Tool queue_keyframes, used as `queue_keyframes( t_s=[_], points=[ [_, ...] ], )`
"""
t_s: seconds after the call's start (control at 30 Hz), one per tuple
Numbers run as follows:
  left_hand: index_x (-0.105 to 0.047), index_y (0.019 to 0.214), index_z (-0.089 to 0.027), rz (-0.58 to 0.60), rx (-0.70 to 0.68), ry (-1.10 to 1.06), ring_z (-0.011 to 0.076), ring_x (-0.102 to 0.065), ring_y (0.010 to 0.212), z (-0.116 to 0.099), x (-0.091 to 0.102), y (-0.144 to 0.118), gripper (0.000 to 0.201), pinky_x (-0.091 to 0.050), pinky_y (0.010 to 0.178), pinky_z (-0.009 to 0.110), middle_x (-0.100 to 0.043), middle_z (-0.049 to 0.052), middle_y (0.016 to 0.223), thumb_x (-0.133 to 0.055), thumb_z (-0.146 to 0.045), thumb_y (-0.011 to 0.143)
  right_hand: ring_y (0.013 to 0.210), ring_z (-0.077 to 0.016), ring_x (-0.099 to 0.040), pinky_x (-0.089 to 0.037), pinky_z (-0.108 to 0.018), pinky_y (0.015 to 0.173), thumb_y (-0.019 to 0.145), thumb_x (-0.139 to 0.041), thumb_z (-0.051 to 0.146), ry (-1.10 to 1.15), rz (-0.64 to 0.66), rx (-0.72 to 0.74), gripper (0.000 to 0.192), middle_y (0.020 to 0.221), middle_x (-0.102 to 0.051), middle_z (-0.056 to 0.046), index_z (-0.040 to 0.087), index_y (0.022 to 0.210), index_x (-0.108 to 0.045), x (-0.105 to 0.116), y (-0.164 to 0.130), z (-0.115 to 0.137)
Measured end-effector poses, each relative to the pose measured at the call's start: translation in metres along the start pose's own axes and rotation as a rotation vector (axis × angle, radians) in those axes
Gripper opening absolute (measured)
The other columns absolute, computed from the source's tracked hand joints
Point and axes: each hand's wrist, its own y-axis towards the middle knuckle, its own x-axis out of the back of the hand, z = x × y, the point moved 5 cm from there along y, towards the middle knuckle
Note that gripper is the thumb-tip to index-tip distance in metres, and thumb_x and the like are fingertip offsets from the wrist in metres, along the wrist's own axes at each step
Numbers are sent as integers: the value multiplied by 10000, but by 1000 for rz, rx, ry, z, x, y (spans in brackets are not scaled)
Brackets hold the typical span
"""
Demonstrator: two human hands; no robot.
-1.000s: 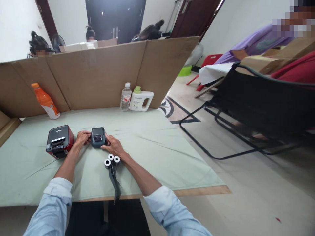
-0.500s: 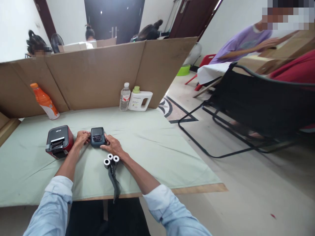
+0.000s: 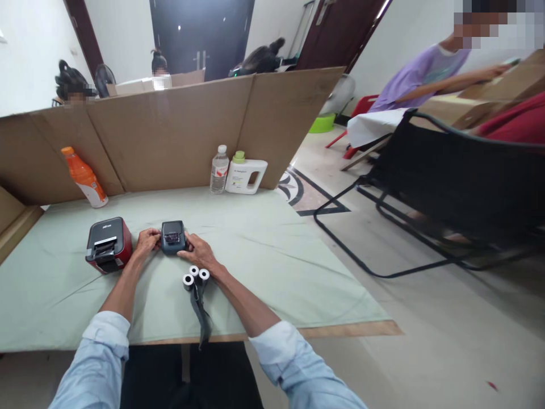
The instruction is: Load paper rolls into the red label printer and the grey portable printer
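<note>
A small dark label printer [image 3: 173,245] stands on the green-covered table between my two hands. My left hand [image 3: 147,242] has its fingers closed at the printer's left side. On the opposite side my right hand [image 3: 200,250] grips the casing, thumb towards the front; its other fingertips are partly hidden. Just left of my left forearm sits a bigger black and red printer [image 3: 109,234]. Three small white rolls [image 3: 188,280] lie in a cluster beside my right wrist, and a dark strip [image 3: 201,312] runs from them to the table's front edge.
A cardboard screen [image 3: 179,130] closes off the back. Before it stand an orange bottle [image 3: 85,177], a clear water bottle [image 3: 219,170] and a white jug [image 3: 238,177]. A black folding chair [image 3: 438,176] and a person in purple [image 3: 409,74] are to the right.
The whole view has shifted slightly, so the table things appear a little further right. Both hands keep their places at the small printer. The person in purple has stretched an arm out to the right.
</note>
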Motion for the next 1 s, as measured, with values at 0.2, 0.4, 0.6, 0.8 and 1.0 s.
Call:
queue_keyframes(
  t_s=[0.2,0.4,0.6,0.8,1.0],
  points=[
    [-679,769,-141,44,37,-49,111,-589,487,1,2,-1,125,-422,462,181,-611,-11,546,-793,-137,717,731,-151,-526,-453,-275,718,812,-818,388,5,-4,9,645,872,-567,36,247,1395,-584,-1,-1,-2],
    [-651,749,-144,77,78,-52,98,-577,461,-1,2,3,153,-399,434,167,-610,-11,544,-800,-177,753,725,-152,-523,-450,-276,715,799,-829,382,7,-8,10,652,865,-562,36,230,1386,-590,-1,-1,-1],
    [-656,793,-143,80,123,-31,98,-576,446,-2,2,8,145,-384,416,160,-618,-10,541,-792,-167,749,710,-145,-518,-450,-270,706,808,-825,382,20,-4,11,614,860,-560,40,248,1363,-599,2,-1,2],
    [-667,816,-147,41,175,12,115,-592,451,-1,1,14,114,-387,426,175,-633,-6,551,-726,-103,728,708,-146,-526,-456,-273,694,799,-831,383,14,-8,6,609,855,-561,42,243,1348,-607,2,-1,0],
    [-678,810,-142,26,157,28,119,-597,456,-3,1,15,116,-402,441,187,-644,1,563,-687,-80,713,712,-147,-520,-450,-272,700,799,-835,376,18,-5,-1,645,869,-564,35,244,1381,-593,2,-1,0]
  ],
)
